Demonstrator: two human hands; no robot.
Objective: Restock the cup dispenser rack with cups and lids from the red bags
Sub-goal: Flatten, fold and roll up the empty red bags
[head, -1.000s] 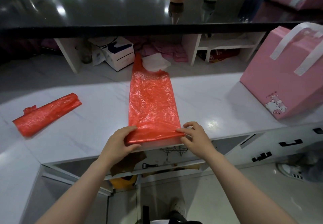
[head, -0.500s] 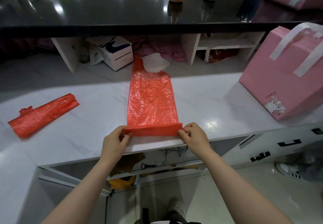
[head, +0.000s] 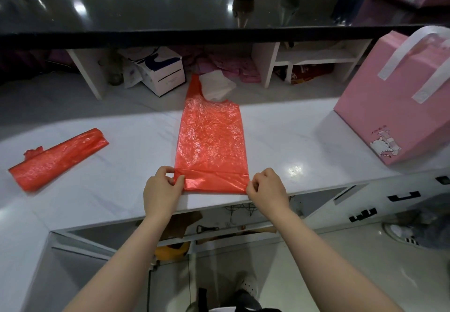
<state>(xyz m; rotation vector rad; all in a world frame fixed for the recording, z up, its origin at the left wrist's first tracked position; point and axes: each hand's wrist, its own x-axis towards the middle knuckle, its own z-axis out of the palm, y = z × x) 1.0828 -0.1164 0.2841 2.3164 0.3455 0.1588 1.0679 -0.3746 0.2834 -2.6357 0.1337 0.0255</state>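
A flattened red plastic bag (head: 210, 139) lies lengthwise on the white counter (head: 280, 141), its handle end pointing away from me. Its near end is folded over into a flat band close to the counter's front edge. My left hand (head: 162, 187) pinches the left corner of that band. My right hand (head: 266, 187) pinches the right corner. A second red bag (head: 57, 159), folded into a long strip, lies on the counter to the left. No cups, lids or dispenser rack are in view.
A large pink gift bag (head: 399, 107) with white handles stands at the right of the counter. Under the black upper shelf (head: 170, 14) sit a white box (head: 162, 70), a white plastic bag (head: 216, 87) and pink items. Open shelves lie below the counter.
Both hands have turned the bag's near end over away from me, making a wider folded band; the bag now looks shorter.
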